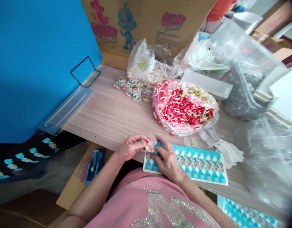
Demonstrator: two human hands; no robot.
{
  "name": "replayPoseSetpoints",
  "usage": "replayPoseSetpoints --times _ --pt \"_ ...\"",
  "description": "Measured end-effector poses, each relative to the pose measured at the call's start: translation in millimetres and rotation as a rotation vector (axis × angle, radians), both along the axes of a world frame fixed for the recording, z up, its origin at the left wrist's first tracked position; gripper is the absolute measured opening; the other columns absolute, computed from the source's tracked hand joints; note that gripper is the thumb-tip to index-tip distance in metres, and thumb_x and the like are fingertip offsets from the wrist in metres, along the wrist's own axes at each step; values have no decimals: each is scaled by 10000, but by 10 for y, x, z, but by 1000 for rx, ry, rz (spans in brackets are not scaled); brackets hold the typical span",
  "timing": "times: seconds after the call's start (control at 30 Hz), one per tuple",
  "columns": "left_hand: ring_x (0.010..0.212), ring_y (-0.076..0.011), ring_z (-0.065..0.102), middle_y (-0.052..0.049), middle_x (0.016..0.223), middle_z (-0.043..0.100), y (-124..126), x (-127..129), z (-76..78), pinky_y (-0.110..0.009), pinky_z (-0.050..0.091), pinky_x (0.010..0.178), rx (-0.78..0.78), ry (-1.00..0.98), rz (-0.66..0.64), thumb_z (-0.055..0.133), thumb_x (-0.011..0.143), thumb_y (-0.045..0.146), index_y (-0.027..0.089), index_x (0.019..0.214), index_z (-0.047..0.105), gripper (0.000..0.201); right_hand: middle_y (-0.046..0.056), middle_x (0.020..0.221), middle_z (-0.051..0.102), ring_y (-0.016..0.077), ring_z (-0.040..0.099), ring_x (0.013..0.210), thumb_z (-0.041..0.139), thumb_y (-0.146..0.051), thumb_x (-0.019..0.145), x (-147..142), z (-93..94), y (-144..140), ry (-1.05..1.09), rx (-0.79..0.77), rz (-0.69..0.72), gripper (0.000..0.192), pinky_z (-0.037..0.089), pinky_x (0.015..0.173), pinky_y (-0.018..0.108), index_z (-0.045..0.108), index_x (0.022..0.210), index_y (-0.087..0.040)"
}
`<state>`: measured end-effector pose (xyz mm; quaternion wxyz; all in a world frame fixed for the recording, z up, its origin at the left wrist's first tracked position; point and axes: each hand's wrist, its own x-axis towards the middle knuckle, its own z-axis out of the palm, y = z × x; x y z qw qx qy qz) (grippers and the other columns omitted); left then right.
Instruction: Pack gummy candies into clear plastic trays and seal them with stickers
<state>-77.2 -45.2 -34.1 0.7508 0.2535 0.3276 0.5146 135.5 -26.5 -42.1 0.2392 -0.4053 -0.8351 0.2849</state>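
My left hand [133,147] pinches a small clear plastic candy case [152,139] holding a red-and-white gummy and an eyeball gummy. My right hand [169,161] is just to its right, over the left end of a blue sticker sheet [203,166]. Its thumb and index finger close at the edge of a sticker there; the fingers partly hide it. Beyond my hands stands an open plastic bag [184,107] full of red-and-white gummies, with eyeball gummies along its right side. Several empty clear cases [193,142] lie between that bag and the sheet.
Filled cases [136,87] are piled behind, beside clear bags [146,60]. A large cardboard box [146,22] backs the table. Blue board [41,63] and a conveyor belt [29,158] are left. Large bags [267,158] and crumpled tissue [229,152] stand right; a tape dispenser [95,166] is below.
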Motion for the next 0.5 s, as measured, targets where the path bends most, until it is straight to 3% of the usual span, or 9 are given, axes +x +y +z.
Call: replayPoseSetpoints --times 0.17,0.33,0.5 --pt "745 -240 754 -91 741 760 -6 2 6 -330 568 761 -30 -3 22 805 765 348 128 882 704 269 122 1322 563 303 540 1147 605 -182 893 -125 -15 -7 -44 72 -28 134 522 917 497 735 885 -215" --pt "723 -210 746 -40 714 735 -2 77 22 -322 569 779 -141 42 159 836 715 348 131 874 712 297 101 1288 580 282 554 1117 634 -204 882 -118 -34 -9 12 77 -54 131 509 926 487 713 778 -209" --pt "700 -171 715 -32 747 725 40 143 48 -305 562 742 -166 143 163 840 698 367 129 856 722 309 91 1365 506 287 535 1129 613 -192 884 -102 -46 -19 -17 117 -2 122 515 895 483 714 829 -230"
